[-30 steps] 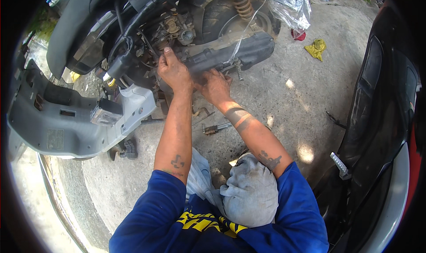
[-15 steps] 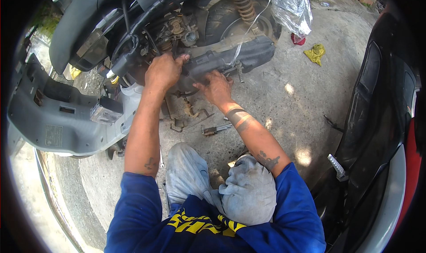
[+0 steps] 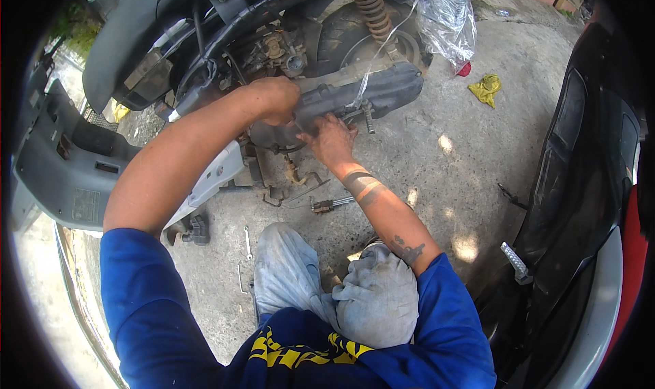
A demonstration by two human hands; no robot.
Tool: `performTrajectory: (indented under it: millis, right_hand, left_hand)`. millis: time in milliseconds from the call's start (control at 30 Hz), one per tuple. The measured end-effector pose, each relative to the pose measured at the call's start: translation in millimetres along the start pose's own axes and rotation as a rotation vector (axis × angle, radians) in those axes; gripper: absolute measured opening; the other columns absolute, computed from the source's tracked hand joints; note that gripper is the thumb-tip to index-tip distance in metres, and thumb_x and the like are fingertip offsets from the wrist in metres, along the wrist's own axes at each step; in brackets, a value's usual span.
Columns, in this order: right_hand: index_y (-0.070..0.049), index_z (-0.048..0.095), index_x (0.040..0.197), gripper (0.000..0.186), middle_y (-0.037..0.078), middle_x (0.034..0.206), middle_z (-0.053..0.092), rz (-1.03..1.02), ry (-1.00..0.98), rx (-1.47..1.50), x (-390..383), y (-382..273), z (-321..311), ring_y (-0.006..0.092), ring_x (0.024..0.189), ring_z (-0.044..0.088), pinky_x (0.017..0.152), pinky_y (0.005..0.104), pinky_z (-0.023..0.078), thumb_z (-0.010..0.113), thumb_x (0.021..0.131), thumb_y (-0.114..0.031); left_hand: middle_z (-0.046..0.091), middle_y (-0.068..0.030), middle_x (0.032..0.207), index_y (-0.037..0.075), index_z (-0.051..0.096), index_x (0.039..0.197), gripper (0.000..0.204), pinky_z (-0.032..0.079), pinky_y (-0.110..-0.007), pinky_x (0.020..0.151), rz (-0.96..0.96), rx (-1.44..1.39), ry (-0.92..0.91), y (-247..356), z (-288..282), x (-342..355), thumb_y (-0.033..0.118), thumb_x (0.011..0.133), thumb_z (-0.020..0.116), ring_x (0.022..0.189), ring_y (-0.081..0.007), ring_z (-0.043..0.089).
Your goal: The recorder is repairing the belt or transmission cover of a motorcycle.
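Note:
A dark plastic-covered engine and drive case [image 3: 382,91] of a scooter lies in front of me. My left hand [image 3: 276,100] is a closed fist at the front part of this case, its wrist bent and its back toward me. What sits inside the fist is hidden. My right hand [image 3: 330,140] touches the lower edge of the case, thumb and fingers apart, fingertips partly hidden against the dark surface. Just above my left hand is the carburetor [image 3: 293,63]. A kickstarter-like spring [image 3: 369,118] hangs beside my right hand.
On the concrete lie a socket tool [image 3: 331,204], a wrench [image 3: 248,243] and a yellow cloth [image 3: 486,90]. Grey body panels [image 3: 85,177] stand at the left. A coil shock absorber [image 3: 373,12] rises by the rear wheel. Another dark motorcycle [image 3: 556,205] stands close at the right.
My left hand has turned over into a fist and shifted slightly right, its elbow swinging out to the left. My right hand stays at the lower edge of the case.

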State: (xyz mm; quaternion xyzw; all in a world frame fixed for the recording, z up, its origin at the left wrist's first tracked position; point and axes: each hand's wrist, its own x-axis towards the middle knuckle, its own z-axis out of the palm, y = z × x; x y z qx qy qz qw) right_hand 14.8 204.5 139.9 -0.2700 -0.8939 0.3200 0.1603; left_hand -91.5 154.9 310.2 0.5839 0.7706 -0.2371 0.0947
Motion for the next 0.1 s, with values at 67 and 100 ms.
performTrajectory:
  millis: [67,100]
  right_hand:
    - [-0.012,0.067,0.107,0.040,0.009,0.119,0.054,0.016,-0.040,-0.034,0.1,-5.1,-0.5,0.0288,0.120,0.049,0.103,0.0652,0.026,0.068,0.083,-0.044]
    - [-0.012,0.066,0.109,0.040,0.010,0.120,0.053,0.003,-0.031,-0.067,1.1,-4.7,0.1,0.0295,0.121,0.048,0.103,0.0659,0.025,0.068,0.083,-0.044]
  left_hand:
    - [0.068,-0.0213,0.101,0.006,0.071,0.101,0.029,0.052,-0.039,0.088,-0.209,-0.106,-0.233,4.5,-9.7,2.6,0.031,0.086,0.068,0.101,-0.0263,0.066]
    - [0.068,-0.0223,0.104,0.008,0.071,0.103,0.030,0.053,-0.038,0.086,-0.337,-0.208,-0.393,11.5,-24.4,5.5,0.033,0.087,0.067,0.102,-0.0214,0.067]
